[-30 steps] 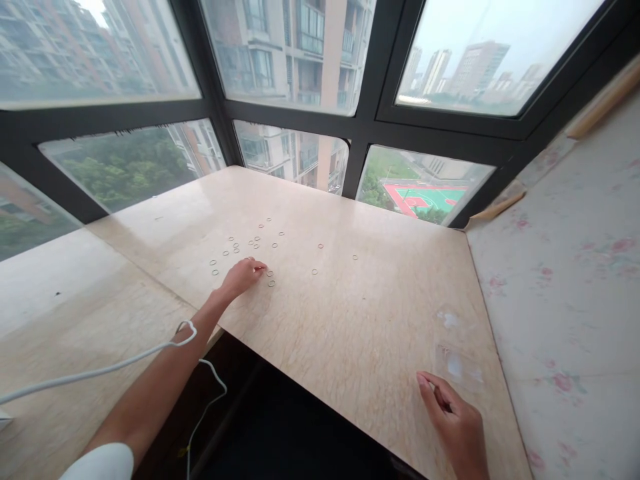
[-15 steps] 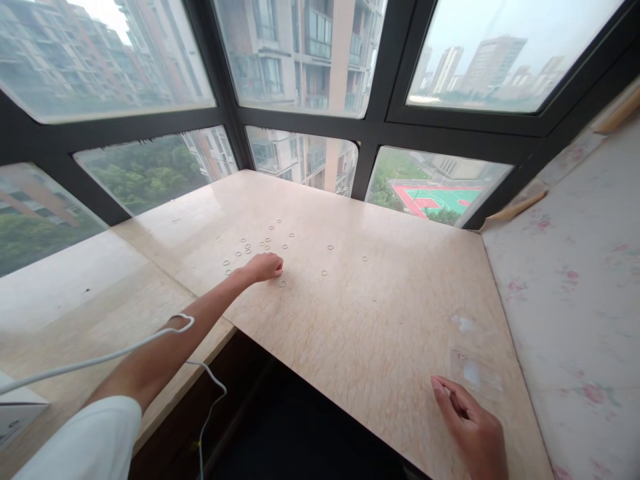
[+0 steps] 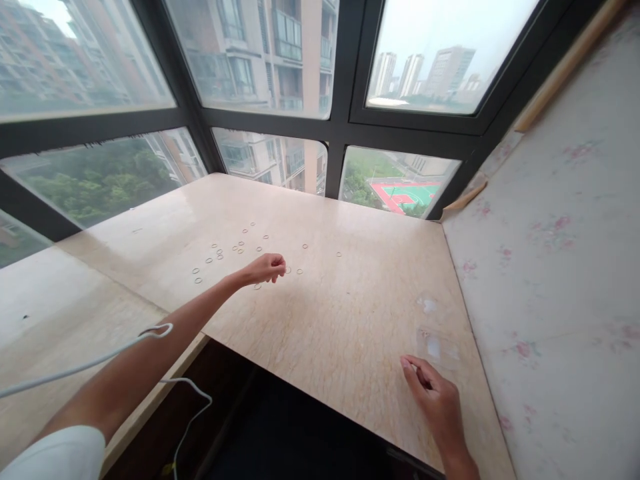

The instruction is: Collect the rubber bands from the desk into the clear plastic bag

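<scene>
My left hand (image 3: 270,267) is closed in a pinch above the tabletop, with a small thin ring (image 3: 289,271) at its fingertips. Just right of it lies a similar ring (image 3: 299,271), and below it another ring (image 3: 257,287) is partly covered by the hand. Several more thin rings (image 3: 220,252) are scattered to the left and behind. Near the front right, my right hand (image 3: 436,397) rests with fingers curled and thumb against the index finger; whatever may be between them is hidden. Beyond it lies a clear plastic bag (image 3: 439,348).
The marbled tabletop (image 3: 330,333) runs back to dark-framed windows (image 3: 345,120). A smaller clear plastic piece (image 3: 427,305) lies by the flowered wall (image 3: 540,267). A white cable (image 3: 85,365) crosses my left forearm. A dark gap (image 3: 260,413) opens below the front edge.
My left hand has shifted right relative to the rings, and a ring now shows at its fingertips. The view has turned right; my right hand keeps its curled pose.
</scene>
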The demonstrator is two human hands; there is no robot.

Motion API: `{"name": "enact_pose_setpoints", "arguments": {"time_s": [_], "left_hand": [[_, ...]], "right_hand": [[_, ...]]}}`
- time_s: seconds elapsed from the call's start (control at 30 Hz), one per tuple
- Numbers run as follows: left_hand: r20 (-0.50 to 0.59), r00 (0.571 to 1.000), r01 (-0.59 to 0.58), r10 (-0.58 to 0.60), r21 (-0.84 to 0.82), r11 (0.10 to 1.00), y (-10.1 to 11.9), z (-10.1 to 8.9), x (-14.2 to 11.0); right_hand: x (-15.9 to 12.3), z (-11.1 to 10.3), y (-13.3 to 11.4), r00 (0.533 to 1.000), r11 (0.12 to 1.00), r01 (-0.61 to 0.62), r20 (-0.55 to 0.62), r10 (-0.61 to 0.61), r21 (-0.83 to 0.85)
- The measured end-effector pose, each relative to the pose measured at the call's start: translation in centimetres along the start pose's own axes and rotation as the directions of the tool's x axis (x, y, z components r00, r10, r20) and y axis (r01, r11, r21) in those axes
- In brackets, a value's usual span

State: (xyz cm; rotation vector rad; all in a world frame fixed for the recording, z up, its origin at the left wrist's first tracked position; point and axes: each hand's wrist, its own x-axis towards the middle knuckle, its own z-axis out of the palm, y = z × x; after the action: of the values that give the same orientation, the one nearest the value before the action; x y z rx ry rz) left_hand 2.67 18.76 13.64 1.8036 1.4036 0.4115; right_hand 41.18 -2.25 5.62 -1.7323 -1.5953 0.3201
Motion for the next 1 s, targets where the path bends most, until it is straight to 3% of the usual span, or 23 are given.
{"name": "enact_pose_setpoints", "arguments": {"time_s": [0.17,0.4,0.53,0.63,0.7,0.83,1.0], "left_hand": [[0.059,0.992,-0.091,0.108,-0.228,0.969,3.8,3.5,1.2],[0.211,0.934,-0.226,0.288,-0.275,0.935,10.0,10.5,2.5],[0.252,0.877,-0.392,0.409,-0.116,0.913,14.0,14.9,2.9],[0.228,0.796,-0.596,0.560,0.135,0.792,16.4,18.1,3.3],[0.239,0.752,-0.659,0.615,0.264,0.704,17.4,19.8,3.7],[0.264,0.733,-0.677,0.627,0.364,0.639,18.5,22.3,4.4],[0.269,0.735,-0.675,0.623,0.385,0.630,18.6,23.5,5.0]], "right_hand": [[0.0,0.1,-0.2,1.000,1.000,0.006,0.019,-0.006,0.010],[0.1,0.0,-0.5,1.000,1.000,0.000,0.030,0.000,0.017],[0.1,0.0,-0.6,0.999,0.999,-0.018,0.046,0.016,0.038],[0.1,-0.1,-0.7,0.998,0.997,-0.029,0.053,0.025,0.068],[0.1,-0.2,-0.7,0.998,0.996,-0.030,0.054,0.026,0.084],[0.1,-0.4,-0.9,0.998,0.994,-0.038,0.059,0.032,0.100],[0.0,-0.4,-1.0,0.998,0.994,-0.040,0.058,0.035,0.099]]}}
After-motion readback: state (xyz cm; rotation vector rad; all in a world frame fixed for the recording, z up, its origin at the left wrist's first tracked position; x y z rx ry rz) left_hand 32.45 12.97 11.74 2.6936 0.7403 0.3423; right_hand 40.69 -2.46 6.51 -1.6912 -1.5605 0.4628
